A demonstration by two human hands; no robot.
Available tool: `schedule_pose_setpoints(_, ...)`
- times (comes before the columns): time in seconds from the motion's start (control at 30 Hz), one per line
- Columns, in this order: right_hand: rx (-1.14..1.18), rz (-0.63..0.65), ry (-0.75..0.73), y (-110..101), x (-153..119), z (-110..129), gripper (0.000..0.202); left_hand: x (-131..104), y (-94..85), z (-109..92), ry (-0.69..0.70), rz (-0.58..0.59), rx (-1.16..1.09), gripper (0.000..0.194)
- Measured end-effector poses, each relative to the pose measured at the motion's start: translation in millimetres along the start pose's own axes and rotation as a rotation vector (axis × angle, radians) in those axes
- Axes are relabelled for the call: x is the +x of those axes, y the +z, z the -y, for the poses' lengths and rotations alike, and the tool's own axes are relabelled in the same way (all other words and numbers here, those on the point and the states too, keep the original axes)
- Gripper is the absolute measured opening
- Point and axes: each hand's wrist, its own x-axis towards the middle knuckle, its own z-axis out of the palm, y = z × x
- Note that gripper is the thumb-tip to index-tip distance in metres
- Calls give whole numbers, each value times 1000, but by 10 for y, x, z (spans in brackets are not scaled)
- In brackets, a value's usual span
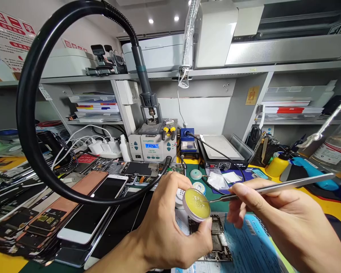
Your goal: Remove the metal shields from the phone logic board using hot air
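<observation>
My left hand [170, 227] is closed around a small round tub of yellow paste [193, 204], tilted so its open top faces me. In my right hand [278, 212] are metal tweezers [272, 187], held like a pen. Their tips reach the paste's surface, near some bubbles or flecks in it. Below the tub a phone circuit board [217, 242] lies partly hidden behind my left hand. Under and beside the board is a blue printed packet [250, 242]. Behind the tub sit small round containers [199, 187], partly covered.
Several phones [93, 208] and phone parts are stacked at left. A hot-air station [152, 147] stands at the back, its thick black hose [27, 113] looping over the left side. A soldering iron stand [189, 142], a heating plate [220, 148] and a yellow bottle [277, 163] are further right.
</observation>
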Motion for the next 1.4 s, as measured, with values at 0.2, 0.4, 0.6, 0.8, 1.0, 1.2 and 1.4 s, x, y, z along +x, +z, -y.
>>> schedule_pose_setpoints(0.2,35,-21,34,-48,-3,-75,39,-19,19,21,-8,13,15,42)
schedule_pose_setpoints(0.4,94,-10,80,-129,25,-111,42,16,5,42,-45,76,64,37)
schedule_pose_setpoints(0.6,242,35,128,-277,101,-81,35,53,-18,85,-106,155,141,35)
schedule_pose_setpoints(0.8,409,51,141,-400,125,104,29,113,3,146,-138,189,216,30)
schedule_pose_setpoints(1.0,527,92,123,-608,168,124,38,239,99,87,-138,260,308,32)
schedule_pose_setpoints(1.2,600,96,79,-800,198,84,27,502,363,0,-96,498,458,35)
schedule_pose_setpoints(1.4,646,125,76,-886,222,36,26,700,687,-67,-52,746,592,32)
